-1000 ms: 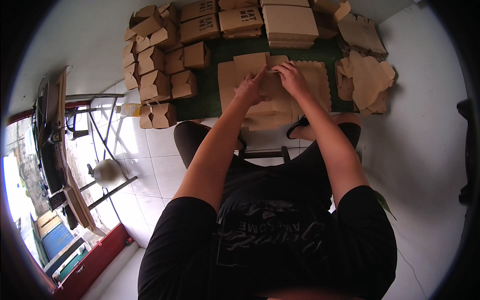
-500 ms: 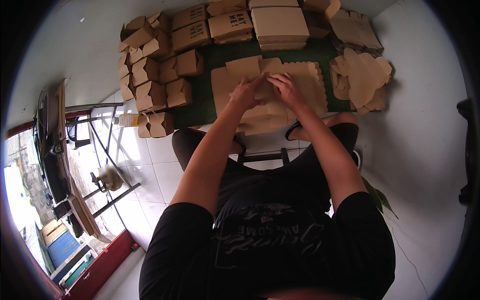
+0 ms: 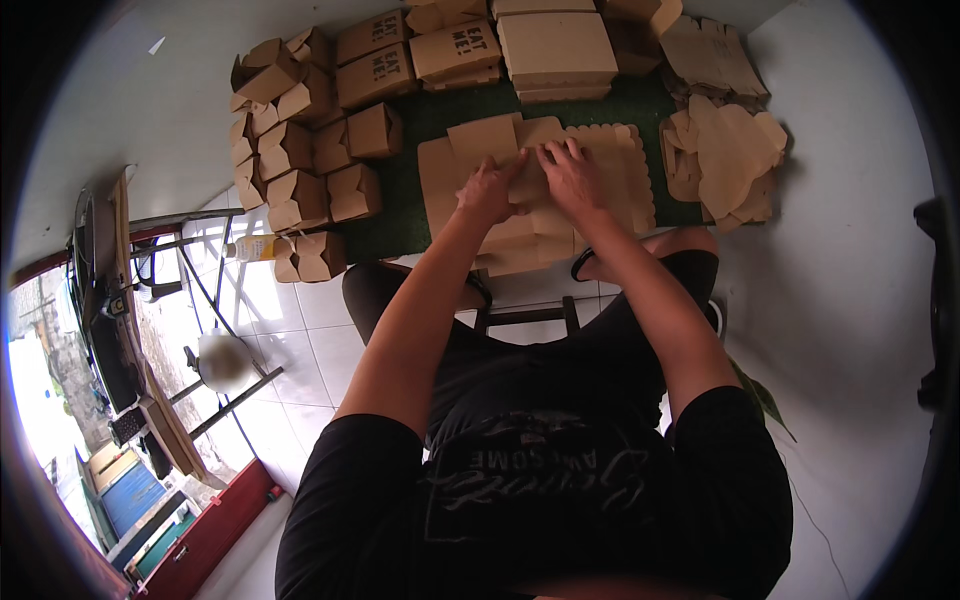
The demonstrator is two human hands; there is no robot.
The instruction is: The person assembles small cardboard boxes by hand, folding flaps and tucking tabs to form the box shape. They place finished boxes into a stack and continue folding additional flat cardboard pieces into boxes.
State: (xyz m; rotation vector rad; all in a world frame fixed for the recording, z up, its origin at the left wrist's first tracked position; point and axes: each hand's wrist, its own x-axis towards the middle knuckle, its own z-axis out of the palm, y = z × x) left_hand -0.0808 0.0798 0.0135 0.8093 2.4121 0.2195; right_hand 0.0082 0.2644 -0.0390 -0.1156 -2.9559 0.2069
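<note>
A flat brown cardboard box blank (image 3: 490, 140) with fold lines and flaps lies in front of me. To its right, under or against it, more cardboard (image 3: 630, 170) shows a scalloped edge. My left hand (image 3: 488, 192) presses on the blank, its index finger and thumb pointing right. Just beside it, my right hand (image 3: 572, 180) rests on the same cardboard with its fingers spread and slightly bent. A small gap separates the two hands' fingertips. Neither hand grips anything that I can see.
Folded brown boxes (image 3: 295, 200) stand in rows at the left. Printed boxes (image 3: 375, 75) and a stack of flat cardboard (image 3: 558, 50) line the back. Loose cardboard blanks (image 3: 735, 155) pile up at the right. A bottle with a yellow label (image 3: 252, 247) stands beside the left boxes, over a green surface (image 3: 400, 225).
My fingertips have moved slightly apart; the right hand's fingers are spread a little more. The cardboard stays in about the same place, and the view has shifted slightly.
</note>
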